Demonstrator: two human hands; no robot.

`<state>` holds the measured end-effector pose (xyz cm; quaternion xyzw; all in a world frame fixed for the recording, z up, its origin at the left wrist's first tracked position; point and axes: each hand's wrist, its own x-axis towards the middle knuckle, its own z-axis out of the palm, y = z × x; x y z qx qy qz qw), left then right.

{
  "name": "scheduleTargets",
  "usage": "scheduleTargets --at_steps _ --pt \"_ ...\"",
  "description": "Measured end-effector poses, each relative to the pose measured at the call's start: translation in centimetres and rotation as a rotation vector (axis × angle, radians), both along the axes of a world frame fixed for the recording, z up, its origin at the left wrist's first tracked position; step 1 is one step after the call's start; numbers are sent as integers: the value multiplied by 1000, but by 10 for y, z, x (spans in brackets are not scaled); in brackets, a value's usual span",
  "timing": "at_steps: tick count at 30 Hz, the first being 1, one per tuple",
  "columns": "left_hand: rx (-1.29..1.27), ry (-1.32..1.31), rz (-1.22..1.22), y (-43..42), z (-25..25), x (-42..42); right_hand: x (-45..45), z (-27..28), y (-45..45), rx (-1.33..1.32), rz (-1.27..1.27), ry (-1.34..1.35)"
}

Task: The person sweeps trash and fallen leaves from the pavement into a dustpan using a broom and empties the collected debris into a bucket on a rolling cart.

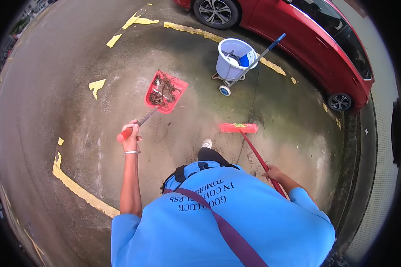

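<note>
The left hand [130, 135] is curled round the dustpan [178, 87], best kept level so its debris [162, 90] won't spill, the right hand [274, 172] round the broom [239, 128] near the shoe [206, 143], over stained concrete [182, 140], with a bucket [230, 70] and a red car [278, 26] beyond.
</note>
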<state>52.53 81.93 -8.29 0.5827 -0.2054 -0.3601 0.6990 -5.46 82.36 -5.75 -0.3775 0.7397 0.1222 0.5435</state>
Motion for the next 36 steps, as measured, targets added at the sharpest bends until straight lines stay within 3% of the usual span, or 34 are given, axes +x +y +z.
scheduleTargets --at_steps 4,6,9,13,15,16,19,22,25,28,30,33,36 --pt "-101 -375 -304 -107 94 -66 -42 -24 14 53 -226 -87" --pt "-211 -606 -447 -164 103 -98 -52 -25 25 -1 -238 -76" --pt "-403 -1070 -631 -246 98 -152 -47 -9 32 -94 -426 -145" --pt "-537 -1631 -795 -312 77 -226 -64 -38 51 -163 -405 -136" --pt "-590 -1741 -1038 -342 59 -249 -55 -34 56 -258 -304 7" --pt "-616 -1793 -1160 -355 54 -260 -52 -24 48 -158 -295 -23" --pt "-703 -1890 -1299 -389 60 -281 -25 14 24 -96 -393 48" --pt "-620 -1923 -1249 -419 80 -286 -28 -17 38 -136 -490 -35" --pt "-707 -1867 -1157 -453 89 -265 -5 26 7 -91 -544 -73" --pt "-818 -1699 -1214 -476 128 -239 4 -15 23 -139 -437 111" --pt "-841 -1579 -1333 -477 160 -222 20 0 8 9 -459 83" --pt "-898 -1464 -1455 -467 190 -202 27 -30 4 -166 -440 110" --pt "-832 -1636 -1577 -475 188 -189 34 -41 -9 -117 -494 27"
